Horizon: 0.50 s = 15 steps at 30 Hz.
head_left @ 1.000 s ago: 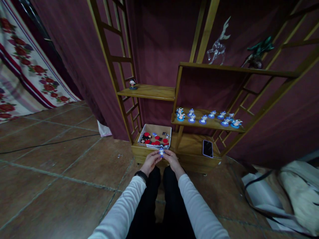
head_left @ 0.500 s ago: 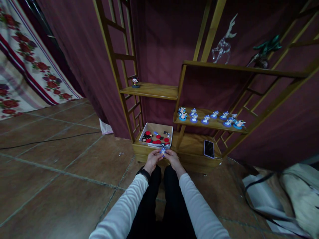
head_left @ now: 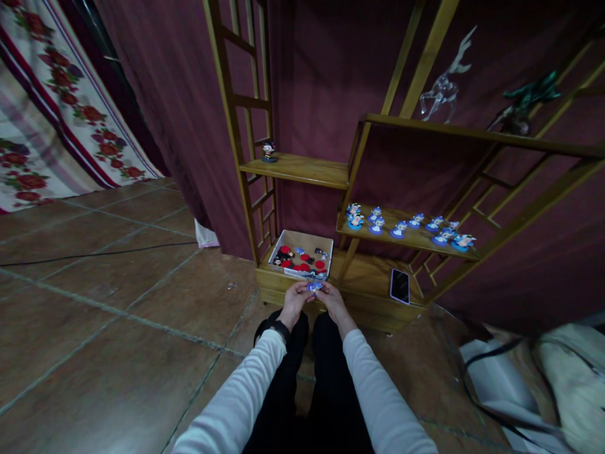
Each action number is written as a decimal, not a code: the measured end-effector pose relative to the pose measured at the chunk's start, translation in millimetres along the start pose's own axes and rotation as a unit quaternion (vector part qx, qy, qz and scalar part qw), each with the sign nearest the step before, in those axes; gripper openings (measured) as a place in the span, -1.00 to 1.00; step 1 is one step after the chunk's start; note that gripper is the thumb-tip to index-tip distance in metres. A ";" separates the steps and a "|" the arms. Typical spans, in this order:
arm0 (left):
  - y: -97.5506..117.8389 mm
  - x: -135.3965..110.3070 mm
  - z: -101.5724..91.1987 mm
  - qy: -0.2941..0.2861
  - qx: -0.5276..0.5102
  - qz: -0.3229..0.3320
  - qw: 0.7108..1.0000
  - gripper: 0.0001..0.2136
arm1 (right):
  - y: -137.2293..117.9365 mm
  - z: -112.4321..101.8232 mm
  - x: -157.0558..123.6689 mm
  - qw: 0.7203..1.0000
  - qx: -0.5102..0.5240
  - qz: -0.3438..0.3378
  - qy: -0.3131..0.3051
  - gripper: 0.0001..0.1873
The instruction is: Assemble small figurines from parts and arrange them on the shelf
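Observation:
A small blue-and-white figurine (head_left: 314, 287) is held between the fingertips of my left hand (head_left: 295, 299) and my right hand (head_left: 333, 298), just in front of the low cabinet. Both hands are closed on it, one from each side. Right behind them stands an open cardboard box (head_left: 308, 241) with red round bases and several dark and blue figurines in it. Similar blue figurines (head_left: 399, 229) stand in rows on the middle shelf (head_left: 420, 243) to the right. On the left shelf (head_left: 297, 169) stands a single dark figurine (head_left: 268, 152).
A phone (head_left: 399, 285) lies on the low cabinet top at the right. A clear deer ornament (head_left: 442, 94) and a dark green ornament (head_left: 524, 104) stand on the top shelf. Bags (head_left: 562, 378) lie on the floor at the right; a cable (head_left: 104, 253) runs along the left floor.
My head view has shifted, so the shelf appears farther right. The figurine has tilted between my fingers, and both hands still hold it.

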State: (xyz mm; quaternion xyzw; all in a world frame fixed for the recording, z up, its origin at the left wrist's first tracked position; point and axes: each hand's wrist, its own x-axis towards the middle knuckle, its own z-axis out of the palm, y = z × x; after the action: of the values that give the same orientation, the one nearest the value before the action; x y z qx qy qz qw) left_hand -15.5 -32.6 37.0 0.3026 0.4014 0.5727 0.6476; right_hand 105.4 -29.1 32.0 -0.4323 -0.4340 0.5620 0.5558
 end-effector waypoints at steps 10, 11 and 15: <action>4.6 -3.2 -2.3 -0.023 -0.007 0.029 0.999 -0.65 | -4.8 -0.4 -4.0 0.999 -0.010 -0.032 -0.017 -0.71; 4.4 -2.2 -3.3 -0.027 -0.008 0.025 0.999 -0.66 | -5.3 -0.1 -4.3 0.999 -0.014 -0.031 -0.015 -0.71; 2.0 1.5 -6.2 -0.033 -0.011 0.017 0.999 -0.67 | -3.9 0.4 -3.8 0.999 -0.008 -0.033 -0.023 -0.69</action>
State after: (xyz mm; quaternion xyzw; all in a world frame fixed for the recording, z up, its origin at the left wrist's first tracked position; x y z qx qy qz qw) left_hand -21.8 -31.2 35.3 0.3211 0.3685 0.5779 0.6536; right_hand 106.1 -32.9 35.9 -0.4095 -0.4653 0.5496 0.5601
